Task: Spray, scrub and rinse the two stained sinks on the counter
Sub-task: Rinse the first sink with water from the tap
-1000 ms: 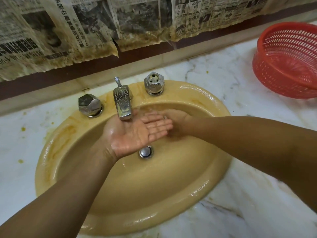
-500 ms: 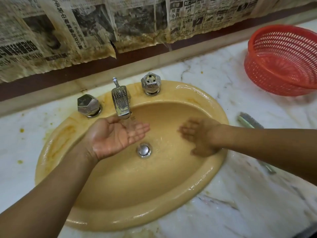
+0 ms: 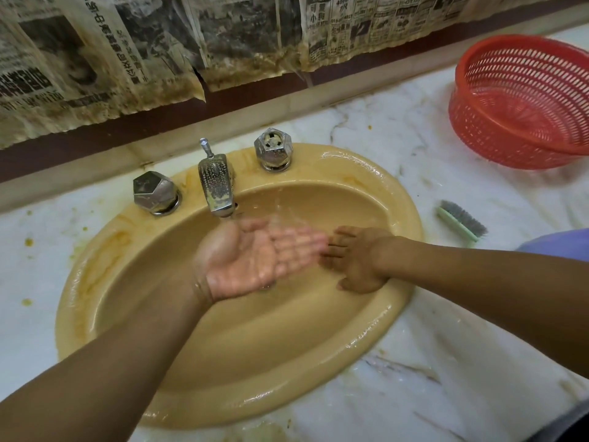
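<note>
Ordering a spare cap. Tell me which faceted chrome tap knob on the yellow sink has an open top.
The knob right of the chrome spout, nearer the red mesh basket: its top is hollow. The chrome spout separates it from the left knob, whose faceted top is closed.

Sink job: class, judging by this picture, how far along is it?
Done: scrubbing, seemingly; brush lies aside, rim wet. In hand: rinsing; open left hand catches tap water, right hand rests on the basin. Left: stains on the left rim; the second sink is out of view.

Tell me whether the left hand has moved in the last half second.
Yes. Against the faucet spout, the left hand has shifted right, toward the right hand.
</note>
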Motion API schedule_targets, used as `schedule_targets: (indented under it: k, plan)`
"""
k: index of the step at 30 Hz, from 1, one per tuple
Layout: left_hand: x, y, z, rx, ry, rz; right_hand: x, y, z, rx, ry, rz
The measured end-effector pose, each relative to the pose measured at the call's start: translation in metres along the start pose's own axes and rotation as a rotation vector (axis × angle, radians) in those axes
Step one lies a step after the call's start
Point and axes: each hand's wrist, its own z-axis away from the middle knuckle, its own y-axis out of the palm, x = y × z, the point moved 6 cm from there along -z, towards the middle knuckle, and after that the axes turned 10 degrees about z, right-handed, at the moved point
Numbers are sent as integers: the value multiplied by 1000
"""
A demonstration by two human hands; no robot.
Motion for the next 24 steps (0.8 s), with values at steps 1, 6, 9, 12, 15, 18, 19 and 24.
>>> schedule_targets:
  k: [1, 6, 9, 12, 15, 18, 19, 24]
  plan:
    - [16, 5, -4, 30, -76, -8, 1, -1, 0, -20, -5, 0]
    - [3, -21, 6, -126, -14, 2, -7, -4, -22, -155, 79, 79]
    - [-30, -34, 14, -186, 149, 18, 28, -8, -20, -35, -16, -125]
    - [-32, -25, 7, -161, 142, -9, 71, -13, 6, 208, -289, -371]
    - [-14, -14, -2, -73, -1, -31, 22, -6, 2, 97, -90, -106]
    - [-31, -21, -2, -72, 97, 101, -26, 6, -17, -57, 130, 238]
    - [-38, -24, -1, -84, 147, 138, -22, 7, -22, -61, 131, 243]
    - [0, -21, 11, -133, -41, -57, 65, -8, -1, 162, -263, -544]
